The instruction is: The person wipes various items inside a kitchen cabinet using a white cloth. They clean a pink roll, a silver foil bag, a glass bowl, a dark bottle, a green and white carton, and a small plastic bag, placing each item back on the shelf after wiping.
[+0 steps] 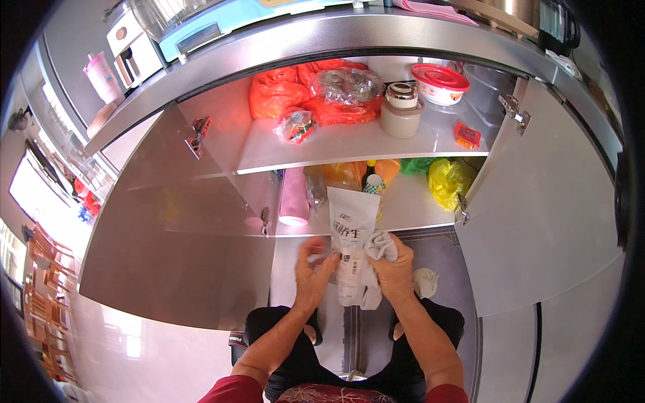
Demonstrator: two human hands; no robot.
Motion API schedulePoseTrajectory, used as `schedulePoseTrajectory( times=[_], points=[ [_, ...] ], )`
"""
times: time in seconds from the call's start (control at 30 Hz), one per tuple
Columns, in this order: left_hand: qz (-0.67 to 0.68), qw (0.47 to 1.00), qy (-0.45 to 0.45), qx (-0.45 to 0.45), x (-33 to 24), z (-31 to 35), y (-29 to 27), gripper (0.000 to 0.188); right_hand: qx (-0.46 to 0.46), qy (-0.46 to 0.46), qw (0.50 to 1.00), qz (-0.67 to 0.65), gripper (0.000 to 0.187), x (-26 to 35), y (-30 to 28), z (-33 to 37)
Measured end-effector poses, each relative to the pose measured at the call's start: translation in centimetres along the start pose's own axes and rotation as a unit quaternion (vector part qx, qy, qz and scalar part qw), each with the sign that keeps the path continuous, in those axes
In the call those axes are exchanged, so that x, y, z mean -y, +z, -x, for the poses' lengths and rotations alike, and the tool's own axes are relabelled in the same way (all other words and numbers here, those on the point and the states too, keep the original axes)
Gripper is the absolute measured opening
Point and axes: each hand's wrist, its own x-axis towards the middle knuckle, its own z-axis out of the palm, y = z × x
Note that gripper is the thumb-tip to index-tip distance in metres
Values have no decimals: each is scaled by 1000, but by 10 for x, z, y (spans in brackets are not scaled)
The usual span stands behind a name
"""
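A white pouch (353,218) with dark print stands upright before me, in front of the open cabinet. My right hand (395,274) is closed at its right edge, gripping a bunched pale grey cloth (381,246) together with the pouch. Part of the cloth hangs down along the pouch's lower right side. At the left edge is my left hand (313,274), its thumb against or very close to the pouch. Its fingers are apart from the thumb, slightly blurred and off the pouch. The fingers of my right hand are partly hidden by the cloth.
Two cabinet doors (181,228) (537,201) stand open on either side. The upper shelf (316,148) bears red bags, a beige jar (401,117) and a red-lidded bowl (440,84). Below are a pink roll (294,198) and a yellow bag (449,185). A countertop edge (336,41) juts out above.
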Motion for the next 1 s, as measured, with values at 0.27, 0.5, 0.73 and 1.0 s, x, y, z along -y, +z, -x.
schedulePoseTrajectory(
  times=[0.27, 0.5, 0.73, 1.0],
  points=[
    [-631, 741, 197, 122, 25, 15, 1, 51, 173, -337, 834, 401, 52, 20, 39, 26],
    [377, 886, -213, 166, 19, 15, -6, 69, 99, -311, 806, 494, 52, 29, 20, 2],
    [264, 905, -229, 242, 7, 16, -5, 75, 39, -237, 873, 425, 47, 16, -27, -29],
    [191, 905, -260, 276, 11, 19, -17, 72, 105, -282, 827, 476, 50, 26, -2, -21]
  ],
)
